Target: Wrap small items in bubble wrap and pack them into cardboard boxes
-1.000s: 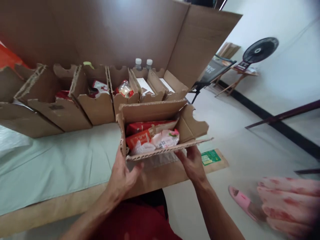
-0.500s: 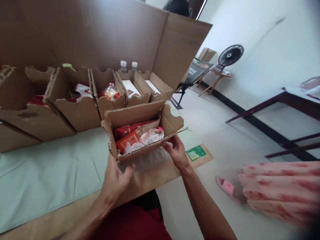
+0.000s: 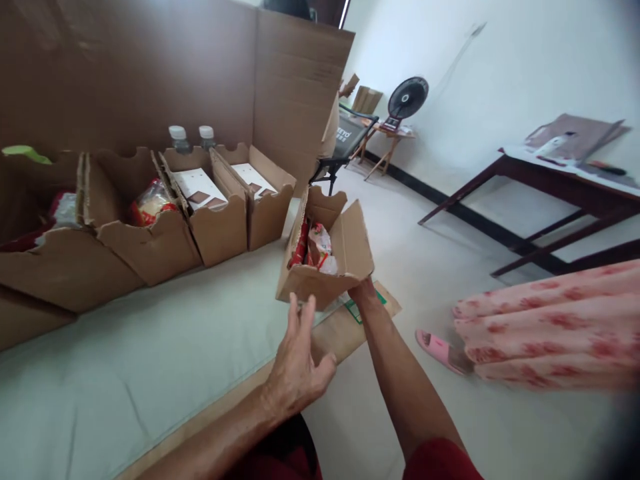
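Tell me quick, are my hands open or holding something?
Left hand: open, close to the cardboard box.
Right hand: at the box's near right corner, fingers hidden; grip unclear.

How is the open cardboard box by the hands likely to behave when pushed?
The open cardboard box should be fairly stiff, being folded board around the packets. The panel at the picture's right leans outward, so it may flex if pressed. The packets have shiny wrapping, so they could slide if the box tilts.

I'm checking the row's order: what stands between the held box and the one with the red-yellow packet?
In the head view, one box beside another box, each holding a white item.
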Motion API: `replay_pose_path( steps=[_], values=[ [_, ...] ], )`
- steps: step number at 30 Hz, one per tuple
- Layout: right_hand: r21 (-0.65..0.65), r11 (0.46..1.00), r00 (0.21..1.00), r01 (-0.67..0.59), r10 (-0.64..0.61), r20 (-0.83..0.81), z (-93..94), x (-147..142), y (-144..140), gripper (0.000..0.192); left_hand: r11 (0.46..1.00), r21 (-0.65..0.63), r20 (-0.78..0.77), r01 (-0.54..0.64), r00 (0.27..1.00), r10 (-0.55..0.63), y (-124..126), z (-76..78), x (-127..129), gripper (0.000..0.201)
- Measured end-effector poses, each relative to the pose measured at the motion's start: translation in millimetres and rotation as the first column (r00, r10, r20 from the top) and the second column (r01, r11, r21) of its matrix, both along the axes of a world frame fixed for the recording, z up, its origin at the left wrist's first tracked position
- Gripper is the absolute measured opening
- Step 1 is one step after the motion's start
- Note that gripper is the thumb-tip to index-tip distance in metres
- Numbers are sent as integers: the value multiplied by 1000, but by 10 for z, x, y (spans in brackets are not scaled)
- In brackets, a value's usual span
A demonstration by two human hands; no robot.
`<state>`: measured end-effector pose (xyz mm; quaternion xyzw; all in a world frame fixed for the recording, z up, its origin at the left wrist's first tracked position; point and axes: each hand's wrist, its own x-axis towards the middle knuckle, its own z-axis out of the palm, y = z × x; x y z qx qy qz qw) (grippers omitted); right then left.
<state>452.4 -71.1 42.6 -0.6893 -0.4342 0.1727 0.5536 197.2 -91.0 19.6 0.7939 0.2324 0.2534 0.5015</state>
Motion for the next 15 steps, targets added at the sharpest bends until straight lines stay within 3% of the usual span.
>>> replay_pose_path(
  steps=[3, 7, 11, 15],
  values=[
    [65, 997, 998, 28, -24, -63, -73, -69, -328, 62, 972, 169, -75, 165, 985, -155, 228, -82, -134, 68],
    [2, 998, 995, -67, 67, -76, -236, -288, -636, 78, 888, 459, -124, 20, 991, 41, 593, -276, -519, 50],
    [-121, 992, 999, 22, -24, -21, -334, -277, -465, 77, 792, 607, -143, -61, 972, 185, 743, -446, -778, 46],
    [-49, 999, 989, 9, -16, -150, -294, 179, -62, 73, 762, 644, -143, -72, 967, 213, 690, -549, -833, 41]
  ],
)
